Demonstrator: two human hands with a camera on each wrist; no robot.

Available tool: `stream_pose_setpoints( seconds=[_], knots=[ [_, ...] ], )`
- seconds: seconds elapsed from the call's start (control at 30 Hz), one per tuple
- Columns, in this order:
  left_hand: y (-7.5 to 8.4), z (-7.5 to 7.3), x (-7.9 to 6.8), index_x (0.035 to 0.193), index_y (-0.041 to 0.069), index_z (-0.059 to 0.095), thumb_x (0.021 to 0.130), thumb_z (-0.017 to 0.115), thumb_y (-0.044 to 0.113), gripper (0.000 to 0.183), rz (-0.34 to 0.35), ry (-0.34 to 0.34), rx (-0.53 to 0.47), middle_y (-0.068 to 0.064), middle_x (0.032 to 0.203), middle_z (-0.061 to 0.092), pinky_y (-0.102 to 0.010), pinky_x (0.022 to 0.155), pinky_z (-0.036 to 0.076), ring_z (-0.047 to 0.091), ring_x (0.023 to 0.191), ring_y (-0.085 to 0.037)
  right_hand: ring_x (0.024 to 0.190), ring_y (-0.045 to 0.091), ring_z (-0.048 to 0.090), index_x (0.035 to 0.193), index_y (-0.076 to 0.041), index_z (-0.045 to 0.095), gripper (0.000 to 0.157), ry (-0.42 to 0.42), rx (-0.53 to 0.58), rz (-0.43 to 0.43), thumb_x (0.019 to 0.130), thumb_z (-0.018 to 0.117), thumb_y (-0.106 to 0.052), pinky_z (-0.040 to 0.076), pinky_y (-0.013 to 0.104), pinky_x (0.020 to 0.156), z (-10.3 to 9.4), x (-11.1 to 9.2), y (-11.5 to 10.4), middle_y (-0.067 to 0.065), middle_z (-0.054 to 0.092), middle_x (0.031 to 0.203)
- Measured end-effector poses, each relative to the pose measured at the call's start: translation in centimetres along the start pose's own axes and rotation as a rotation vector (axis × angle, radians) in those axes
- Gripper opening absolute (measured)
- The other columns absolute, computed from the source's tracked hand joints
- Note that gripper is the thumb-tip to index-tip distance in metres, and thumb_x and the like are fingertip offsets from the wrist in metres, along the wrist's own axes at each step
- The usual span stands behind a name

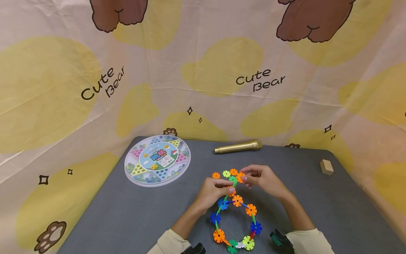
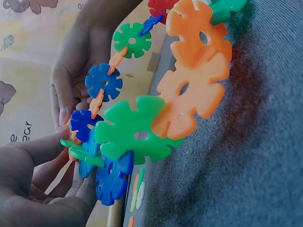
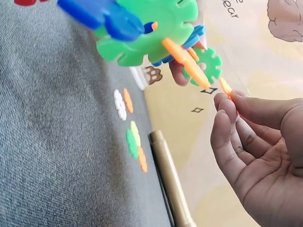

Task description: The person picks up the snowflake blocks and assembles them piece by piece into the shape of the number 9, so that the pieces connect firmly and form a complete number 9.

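Note:
Slotted plastic snowflake discs are linked into a ring-shaped chain (image 1: 251,210) in orange, blue, green, red, white and yellow-green. My left hand (image 1: 215,194) pinches the far end of this chain between thumb and fingers; in the left wrist view a green disc (image 2: 83,153) sits at its fingertips. Just to the right, my right hand (image 1: 264,180) pinches a single orange disc (image 1: 240,177) by thumb and fingertips. In the right wrist view that orange disc (image 3: 226,88) shows edge-on, close beside a green disc (image 3: 203,66) of the chain.
Several loose discs, among them an orange one (image 1: 216,175) and a yellow-green one (image 1: 226,173), lie beyond the hands. A gold microphone (image 1: 238,147) lies at the back, a round marble game board (image 1: 130,173) at the left, a wooden block (image 1: 326,167) at the right. A printed cloth hangs behind.

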State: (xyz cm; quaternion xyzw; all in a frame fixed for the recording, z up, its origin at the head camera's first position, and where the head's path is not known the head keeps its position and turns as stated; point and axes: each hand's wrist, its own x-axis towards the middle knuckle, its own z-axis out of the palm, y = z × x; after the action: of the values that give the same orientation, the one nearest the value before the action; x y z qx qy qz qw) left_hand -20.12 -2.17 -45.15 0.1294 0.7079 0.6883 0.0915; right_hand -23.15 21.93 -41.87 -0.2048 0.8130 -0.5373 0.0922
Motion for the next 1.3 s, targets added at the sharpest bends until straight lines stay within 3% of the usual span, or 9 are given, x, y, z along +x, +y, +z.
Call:
stream_pose_setpoints(
  seconds=[0.13, 0.37, 0.6, 0.83, 1.13, 1.3],
  knots=[
    [0.1, 0.0, -0.1, 0.113, 0.002, 0.082, 0.095, 0.080, 0.011, 0.021, 0.003, -0.006, -0.011, -0.016, 0.103, 0.081, -0.028, 0.082, 0.062, 0.079, 0.091, -0.021, 0.083, 0.050, 0.068, 0.123, 0.001, 0.071, 0.028, -0.003, 0.004, -0.003, 0.103, 0.071, -0.018, 0.064, 0.040, 0.076, 0.1, -0.1, -0.2, 0.033, 0.071, 0.099],
    [0.1, 0.1, -0.1, 0.111, 0.001, 0.083, 0.094, 0.081, 0.012, 0.020, 0.010, 0.000, -0.015, -0.016, 0.101, 0.081, -0.029, 0.082, 0.062, 0.079, 0.090, -0.022, 0.082, 0.047, 0.070, 0.121, 0.002, 0.071, 0.026, 0.014, 0.020, 0.004, 0.102, 0.072, -0.016, 0.064, 0.041, 0.076, 0.3, -0.1, -0.5, 0.030, 0.072, 0.097],
    [0.2, 0.0, -0.1, 0.110, 0.001, 0.083, 0.093, 0.081, 0.011, 0.019, 0.012, 0.005, -0.027, -0.016, 0.101, 0.081, -0.028, 0.082, 0.063, 0.079, 0.090, -0.021, 0.076, 0.031, 0.074, 0.126, 0.010, 0.067, 0.031, -0.014, 0.035, -0.027, 0.102, 0.071, -0.009, 0.065, 0.037, 0.075, 0.5, -0.1, -0.4, 0.025, 0.075, 0.093],
    [0.1, 0.0, 0.0, 0.104, -0.002, 0.083, 0.091, 0.083, 0.005, 0.015, 0.009, 0.035, -0.041, -0.018, 0.097, 0.081, -0.028, 0.079, 0.063, 0.080, 0.087, -0.022, 0.071, 0.027, 0.073, 0.122, 0.006, 0.072, 0.026, 0.004, 0.038, -0.035, 0.101, 0.072, -0.009, 0.065, 0.042, 0.071, 0.9, -0.2, -0.5, 0.028, 0.075, 0.093],
    [-0.3, 0.2, 0.0, 0.100, -0.005, 0.083, 0.090, 0.083, 0.000, 0.012, 0.019, 0.052, -0.034, -0.019, 0.096, 0.080, -0.027, 0.078, 0.063, 0.080, 0.085, -0.018, 0.068, 0.023, 0.072, 0.118, 0.009, 0.073, 0.023, 0.011, 0.040, -0.042, 0.100, 0.072, -0.006, 0.065, 0.039, 0.067, 1.2, 0.0, -0.2, 0.018, 0.078, 0.088],
    [-0.4, 0.4, 0.0, 0.100, -0.004, 0.083, 0.090, 0.083, 0.000, 0.011, 0.032, 0.052, -0.026, -0.019, 0.095, 0.080, -0.026, 0.076, 0.063, 0.080, 0.085, -0.020, 0.067, 0.021, 0.072, 0.117, 0.009, 0.074, 0.023, 0.007, 0.083, -0.015, 0.099, 0.072, -0.006, 0.065, 0.039, 0.067, 1.1, 0.1, 0.1, 0.021, 0.078, 0.089]
  ],
)
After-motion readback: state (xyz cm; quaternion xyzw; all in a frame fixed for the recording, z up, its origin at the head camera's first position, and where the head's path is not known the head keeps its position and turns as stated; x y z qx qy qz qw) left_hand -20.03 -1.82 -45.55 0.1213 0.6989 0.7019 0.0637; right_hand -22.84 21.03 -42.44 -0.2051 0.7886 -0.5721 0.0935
